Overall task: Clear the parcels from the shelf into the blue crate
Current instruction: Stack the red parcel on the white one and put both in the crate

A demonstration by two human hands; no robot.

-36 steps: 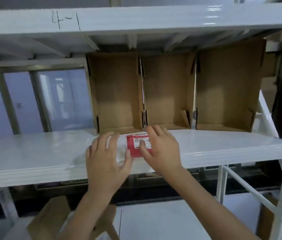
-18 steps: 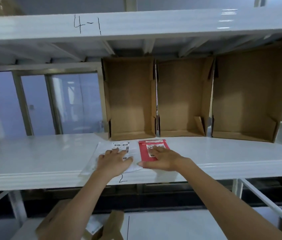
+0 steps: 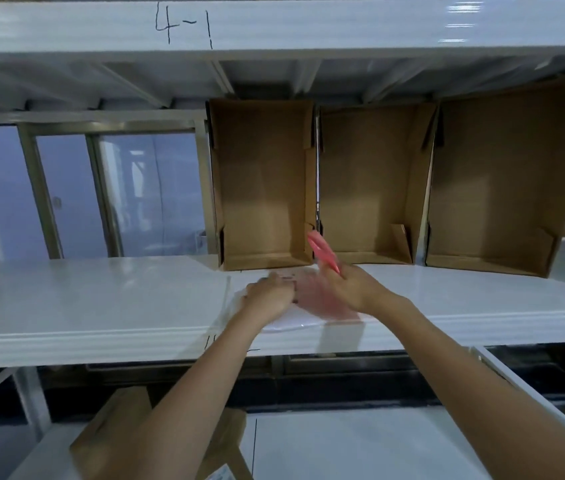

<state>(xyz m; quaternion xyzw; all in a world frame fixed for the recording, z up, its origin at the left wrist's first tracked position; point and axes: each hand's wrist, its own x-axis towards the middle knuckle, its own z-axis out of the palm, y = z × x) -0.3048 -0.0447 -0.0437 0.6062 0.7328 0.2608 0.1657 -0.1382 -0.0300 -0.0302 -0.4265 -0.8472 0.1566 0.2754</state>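
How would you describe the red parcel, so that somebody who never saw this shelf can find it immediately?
Look at the white shelf under the beam marked "4-1", in front of the three open cardboard boxes. There the right hand lifts a thin, flat red parcel, blurred by motion. It is the only red thing; the parcel under the left hand is white.

Tilted red parcel [image 3: 322, 252] above flat white parcel [image 3: 288, 320]

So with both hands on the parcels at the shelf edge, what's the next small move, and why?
Probably lift both clear of the shelf. The right hand has the red parcel tilted up, blurred; the left hand grips the white parcel overhanging the front edge. No blue crate is in view.
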